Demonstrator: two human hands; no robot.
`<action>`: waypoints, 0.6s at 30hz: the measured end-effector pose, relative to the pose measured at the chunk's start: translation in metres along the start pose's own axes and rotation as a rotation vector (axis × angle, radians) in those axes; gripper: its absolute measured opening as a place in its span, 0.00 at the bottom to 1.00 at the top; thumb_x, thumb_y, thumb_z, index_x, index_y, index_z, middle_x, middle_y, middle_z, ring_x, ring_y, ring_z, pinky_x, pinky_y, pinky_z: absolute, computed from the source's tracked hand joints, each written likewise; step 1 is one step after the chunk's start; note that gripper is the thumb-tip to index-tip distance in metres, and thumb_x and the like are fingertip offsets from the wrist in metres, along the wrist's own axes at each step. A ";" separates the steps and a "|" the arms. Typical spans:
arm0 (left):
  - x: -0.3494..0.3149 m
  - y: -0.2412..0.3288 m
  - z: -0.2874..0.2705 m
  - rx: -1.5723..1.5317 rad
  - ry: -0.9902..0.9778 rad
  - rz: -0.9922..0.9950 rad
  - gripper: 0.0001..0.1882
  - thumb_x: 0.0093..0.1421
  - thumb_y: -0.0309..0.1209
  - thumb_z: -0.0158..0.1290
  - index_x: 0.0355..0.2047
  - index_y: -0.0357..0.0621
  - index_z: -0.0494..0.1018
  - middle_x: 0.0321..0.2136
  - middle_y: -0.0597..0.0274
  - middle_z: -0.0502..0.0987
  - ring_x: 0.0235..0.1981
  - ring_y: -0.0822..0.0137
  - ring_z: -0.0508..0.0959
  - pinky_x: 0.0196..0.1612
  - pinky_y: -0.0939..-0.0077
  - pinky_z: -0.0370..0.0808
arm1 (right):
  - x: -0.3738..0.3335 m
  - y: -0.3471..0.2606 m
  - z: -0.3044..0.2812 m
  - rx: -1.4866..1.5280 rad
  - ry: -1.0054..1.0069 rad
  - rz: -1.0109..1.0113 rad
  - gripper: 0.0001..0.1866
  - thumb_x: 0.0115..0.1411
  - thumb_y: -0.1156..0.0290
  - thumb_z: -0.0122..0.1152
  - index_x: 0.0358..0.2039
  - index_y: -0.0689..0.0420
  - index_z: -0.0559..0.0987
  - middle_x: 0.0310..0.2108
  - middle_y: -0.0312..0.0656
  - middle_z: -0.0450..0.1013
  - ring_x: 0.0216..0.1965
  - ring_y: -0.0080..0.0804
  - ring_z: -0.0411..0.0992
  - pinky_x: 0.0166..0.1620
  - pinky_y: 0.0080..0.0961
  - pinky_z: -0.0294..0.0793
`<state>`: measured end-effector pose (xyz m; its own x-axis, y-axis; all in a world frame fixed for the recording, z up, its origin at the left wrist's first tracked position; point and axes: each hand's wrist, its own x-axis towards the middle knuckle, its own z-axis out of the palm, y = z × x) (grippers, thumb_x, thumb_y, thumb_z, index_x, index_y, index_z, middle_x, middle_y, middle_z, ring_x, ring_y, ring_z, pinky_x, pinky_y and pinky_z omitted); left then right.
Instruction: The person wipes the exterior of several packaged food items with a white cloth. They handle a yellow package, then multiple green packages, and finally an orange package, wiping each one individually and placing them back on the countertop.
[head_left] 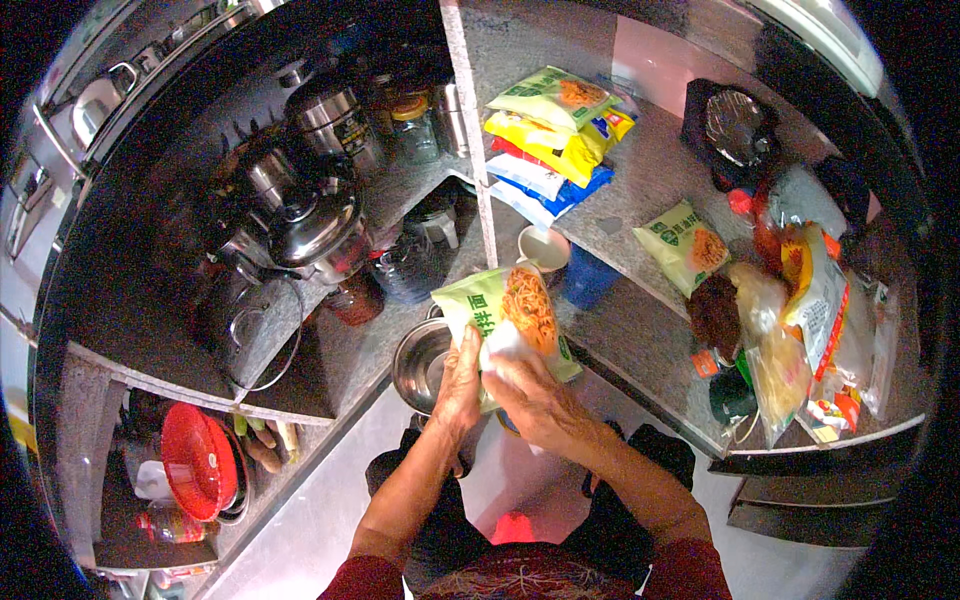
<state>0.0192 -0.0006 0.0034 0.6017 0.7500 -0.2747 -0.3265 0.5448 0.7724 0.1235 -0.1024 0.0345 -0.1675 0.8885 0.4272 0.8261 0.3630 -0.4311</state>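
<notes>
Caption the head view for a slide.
Left hand grips a pale-green noodle packet; right hand holds a white wad against it.

At the centre of the frame, the pale green packet point(503, 308) is showing smooth plastic film with a light sheen, while the crumpled white wipe point(508, 345) against it is looking soft and matt, cloth or paper being hard to tell. Just left, the bowl point(412, 363) is gleaming like polished steel, and farther left the lidded pot point(315, 228) is giving off bright metallic highlights. At upper centre, the stacked packets point(560, 150) are catching light on slick, wrinkled plastic. At lower left, the red basin point(192, 465) is looking like glossy plastic. Right of centre, the speckled grey shelf point(625, 245) is appearing stone-like.
</notes>
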 end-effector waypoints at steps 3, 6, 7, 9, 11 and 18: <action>0.000 0.000 -0.004 0.042 -0.049 -0.022 0.25 0.55 0.36 0.55 0.52 0.49 0.63 0.42 0.66 0.72 0.40 0.71 0.72 0.43 0.73 0.71 | 0.000 0.004 -0.017 0.298 0.060 0.016 0.15 0.47 0.83 0.51 0.39 0.62 0.73 0.40 0.49 0.67 0.40 0.45 0.67 0.46 0.35 0.66; -0.010 0.003 -0.008 0.269 -0.181 -0.091 0.25 0.52 0.33 0.58 0.51 0.50 0.66 0.43 0.67 0.73 0.42 0.74 0.72 0.43 0.74 0.71 | 0.011 0.013 -0.053 0.217 0.505 0.114 0.15 0.49 0.84 0.47 0.38 0.62 0.73 0.39 0.48 0.67 0.39 0.41 0.68 0.44 0.30 0.67; -0.013 0.006 -0.004 0.341 -0.235 -0.141 0.25 0.52 0.34 0.58 0.50 0.50 0.66 0.43 0.68 0.73 0.43 0.75 0.71 0.45 0.75 0.70 | 0.010 0.010 -0.063 0.226 0.581 0.286 0.16 0.50 0.82 0.45 0.41 0.61 0.72 0.38 0.49 0.66 0.41 0.43 0.66 0.46 0.32 0.67; -0.015 0.003 -0.002 0.451 -0.362 -0.173 0.26 0.51 0.36 0.59 0.51 0.50 0.66 0.42 0.69 0.73 0.43 0.76 0.70 0.46 0.76 0.68 | 0.011 0.012 -0.075 0.141 0.568 0.289 0.18 0.50 0.80 0.50 0.44 0.60 0.70 0.40 0.49 0.65 0.41 0.43 0.66 0.46 0.31 0.66; -0.019 0.006 0.002 0.568 -0.501 -0.209 0.27 0.52 0.38 0.58 0.51 0.49 0.65 0.42 0.70 0.72 0.43 0.76 0.69 0.48 0.76 0.67 | 0.011 0.017 -0.076 0.205 0.421 0.268 0.19 0.50 0.78 0.55 0.45 0.59 0.70 0.41 0.49 0.64 0.41 0.43 0.66 0.47 0.31 0.65; -0.027 0.016 0.012 0.763 -0.666 -0.269 0.29 0.52 0.42 0.56 0.53 0.48 0.63 0.43 0.65 0.72 0.44 0.72 0.70 0.48 0.73 0.67 | -0.002 0.053 -0.062 0.566 -0.103 0.243 0.10 0.46 0.73 0.63 0.29 0.61 0.75 0.30 0.42 0.70 0.34 0.32 0.69 0.37 0.24 0.67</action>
<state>0.0062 -0.0171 0.0296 0.9417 0.1548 -0.2987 0.2845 0.1076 0.9526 0.2005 -0.1026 0.0599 -0.0853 0.9766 0.1974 0.4387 0.2147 -0.8726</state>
